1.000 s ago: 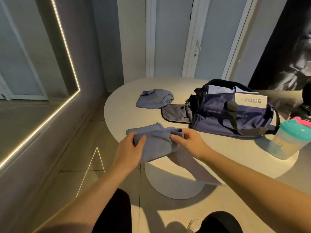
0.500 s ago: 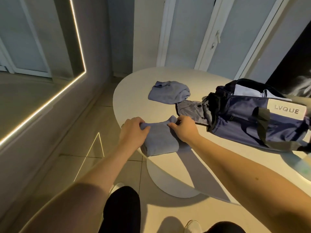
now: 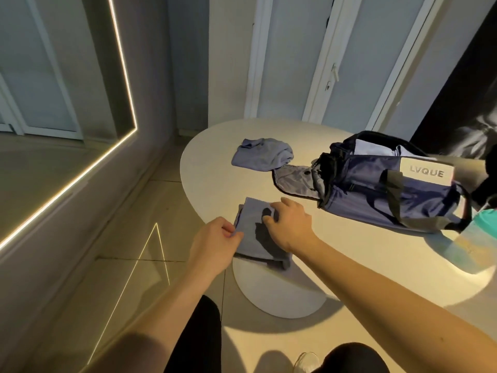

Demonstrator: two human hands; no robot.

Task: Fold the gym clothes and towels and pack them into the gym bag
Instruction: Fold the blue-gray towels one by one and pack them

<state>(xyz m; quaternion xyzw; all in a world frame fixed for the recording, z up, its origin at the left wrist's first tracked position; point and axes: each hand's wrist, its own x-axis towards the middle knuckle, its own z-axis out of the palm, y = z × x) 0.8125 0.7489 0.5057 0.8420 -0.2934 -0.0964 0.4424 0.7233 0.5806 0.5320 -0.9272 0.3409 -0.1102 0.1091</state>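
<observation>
Item: folded blue cloth, lying flat at the near edge of the counter, between the two hands. Left hand: thumb and fingers pinch the cloth's left edge, likely to keep the layers square. Right hand: fingers curled over the right side; gripping or merely pressing, cannot tell. Gym bag: just right of the cloth, top and end flap unzipped, apparently ready to receive it, pale items already inside. Second blue garment: crumpled, beyond the hands, unfolded, so folding is judged part done
</observation>
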